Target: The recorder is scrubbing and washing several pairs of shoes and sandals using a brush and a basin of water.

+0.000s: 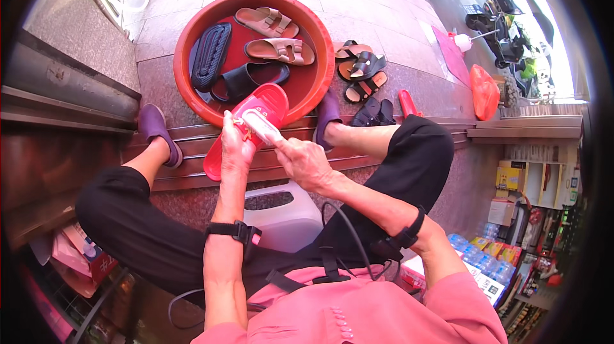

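My left hand grips a red slide sandal with small star-shaped ornaments on its strap, over the near rim of a red plastic basin. My right hand is closed on the handle of a white brush, whose head lies against the sandal's strap. Its bristles are hidden. In the basin are two beige buckled sandals, a black slide and a dark ribbed shoe lying on its side, in shallow liquid.
Several sandals stand right of the basin, with another red slipper beyond. Metal door tracks cross the floor before me. A whitish plastic container stands between my legs. An orange plastic bag and bottled-water packs are at the right.
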Available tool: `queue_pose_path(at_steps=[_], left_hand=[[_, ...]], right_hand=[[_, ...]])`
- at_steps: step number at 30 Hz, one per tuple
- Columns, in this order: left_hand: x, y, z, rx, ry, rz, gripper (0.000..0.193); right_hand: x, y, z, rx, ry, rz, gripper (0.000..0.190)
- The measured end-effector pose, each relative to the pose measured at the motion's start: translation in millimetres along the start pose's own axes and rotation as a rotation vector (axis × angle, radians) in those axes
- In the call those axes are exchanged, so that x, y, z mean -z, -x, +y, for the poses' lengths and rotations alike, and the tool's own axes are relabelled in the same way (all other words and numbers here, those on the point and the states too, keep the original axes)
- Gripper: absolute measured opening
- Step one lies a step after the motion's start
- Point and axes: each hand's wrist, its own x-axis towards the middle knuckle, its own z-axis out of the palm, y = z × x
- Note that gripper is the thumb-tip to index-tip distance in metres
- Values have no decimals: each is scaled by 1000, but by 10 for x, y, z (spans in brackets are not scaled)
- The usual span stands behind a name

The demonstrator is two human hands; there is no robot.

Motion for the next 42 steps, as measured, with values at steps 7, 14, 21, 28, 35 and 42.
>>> queue_pose_path(at_steps=[7,14,21,28,35,42], left_hand=[[345,-103,-146,102,497,-802,62],[81,46,164,-44,133,-132,82],[-53,71,36,10,106,-108,85],[-265,91,-93,-78,-128,-101,73],[-121,85,63,-3,54,-35,78],[-228,65,38,-37,1,-146,82]], right_hand=[[-5,-407,-200,-32,37,-92,31],[-22,-420,-169,65,-63,-45,30],[-2,-283,-16,10,-21,55,26],[138,-1090,282,-149,-15,11,23],[35,-138,55,-27,-178,-94,44],[60,-851,250,-123,15,53,28]])
